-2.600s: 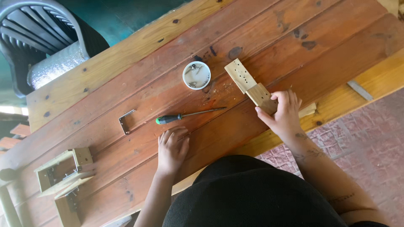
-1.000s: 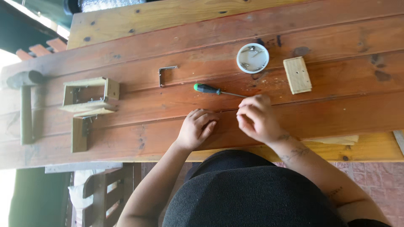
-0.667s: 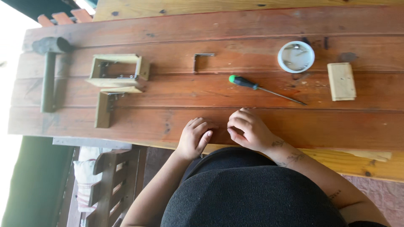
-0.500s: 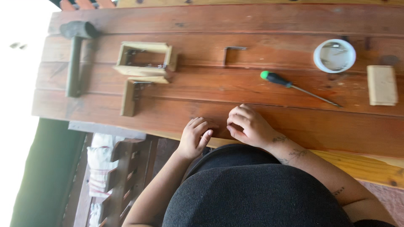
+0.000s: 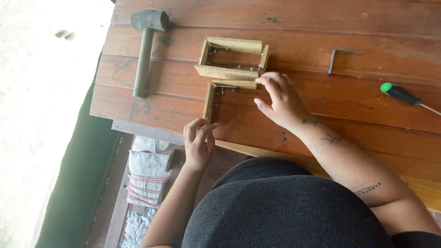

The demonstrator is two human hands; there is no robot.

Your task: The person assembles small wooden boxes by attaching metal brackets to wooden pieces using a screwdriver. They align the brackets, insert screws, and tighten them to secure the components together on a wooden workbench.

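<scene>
Right hand (image 5: 281, 102) fingers (image 5: 266, 81) pinched on end of L-shaped wood piece (image 5: 219, 91), just below small wooden frame (image 5: 233, 59); left hand (image 5: 198, 142) fingers half curled, touching lower end of L leg at worktop (image 5: 321, 36) edge, holding nothing. Best bet: steady both ends, slide L flush under frame, mind bracket screws. Hammer (image 5: 144, 46) left of frame; metal bracket (image 5: 341, 59) and screwdriver (image 5: 404, 95) right of frame.
</scene>
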